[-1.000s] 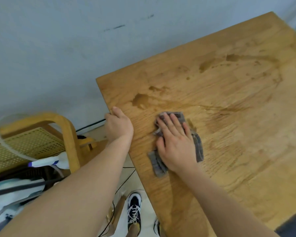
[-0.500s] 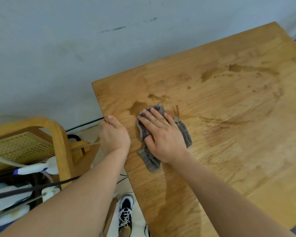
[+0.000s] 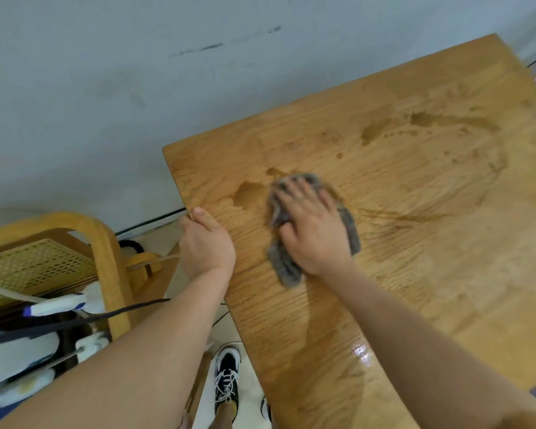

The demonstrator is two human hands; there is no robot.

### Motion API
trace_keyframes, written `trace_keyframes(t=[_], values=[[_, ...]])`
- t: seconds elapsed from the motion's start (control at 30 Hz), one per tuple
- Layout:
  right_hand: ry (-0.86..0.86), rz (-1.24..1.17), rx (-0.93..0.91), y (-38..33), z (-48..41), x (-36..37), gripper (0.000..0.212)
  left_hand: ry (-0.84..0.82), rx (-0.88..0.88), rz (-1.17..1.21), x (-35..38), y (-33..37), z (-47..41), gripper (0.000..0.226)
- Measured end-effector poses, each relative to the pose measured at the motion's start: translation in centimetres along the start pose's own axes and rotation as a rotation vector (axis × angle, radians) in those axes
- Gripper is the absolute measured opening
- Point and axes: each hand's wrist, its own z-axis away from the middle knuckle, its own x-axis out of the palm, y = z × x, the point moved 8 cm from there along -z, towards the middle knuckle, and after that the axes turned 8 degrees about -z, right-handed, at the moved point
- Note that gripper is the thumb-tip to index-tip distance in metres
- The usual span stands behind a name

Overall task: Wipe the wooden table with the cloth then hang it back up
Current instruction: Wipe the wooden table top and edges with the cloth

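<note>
The wooden table [image 3: 415,243] fills the right of the view, with wet patches near its far left corner and further back. A grey cloth [image 3: 283,267] lies on the table near that corner. My right hand [image 3: 313,227] presses flat on the cloth, fingers straight and spread toward the wall. A dark wet patch [image 3: 249,195] lies just left of the cloth. My left hand [image 3: 206,243] grips the table's left edge, thumb on top and fingers curled under the rim.
A wooden chair with a woven cane panel [image 3: 44,264] stands left of the table, with a spray bottle [image 3: 59,306], straps and white items by it. A grey wall [image 3: 136,88] runs behind. My shoe [image 3: 226,376] is on the floor below the table edge.
My right hand has slid the cloth toward the wall and the far left corner, close to the dark wet patch. My left hand stays on the table edge.
</note>
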Motion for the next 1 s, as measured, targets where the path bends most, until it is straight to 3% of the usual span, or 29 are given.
trace_keyframes(t=[0.07,0.13,0.23,0.4,0.47,0.6,0.73,0.83,1.0], values=[[0.061,-0.004,0.168,3.5,2.3,-1.1,0.062,0.000,0.008,0.000,-0.1,-0.1,0.3,0.050],[0.046,-0.021,0.201,3.1,6.8,-0.8,0.061,0.002,0.017,0.008,-0.2,0.0,0.2,0.049],[-0.053,-0.016,-0.004,-2.2,8.8,1.8,0.058,0.012,0.019,0.041,-0.2,0.1,-0.2,0.052],[-0.149,-0.015,-0.322,-7.2,-0.6,3.3,0.057,0.021,0.048,0.063,0.0,-0.1,-0.5,0.053],[-0.107,0.007,-0.282,-5.2,-2.8,2.3,0.058,0.013,0.038,0.075,0.0,-0.2,-0.5,0.053],[0.024,-0.024,-0.006,0.2,-0.1,0.0,0.059,-0.028,0.033,0.035,0.1,-0.3,-0.1,0.051],[-0.116,-0.012,-0.201,-4.3,3.5,2.2,0.056,-0.025,0.024,0.002,-0.1,0.0,-0.4,0.050],[-0.147,-0.031,-0.294,-6.9,-2.1,2.7,0.055,-0.007,0.043,-0.001,-0.2,0.5,-0.3,0.049],[-0.039,-0.004,-0.100,-4.2,-7.8,1.6,0.057,-0.003,0.037,-0.009,0.0,0.1,-0.1,0.047]])
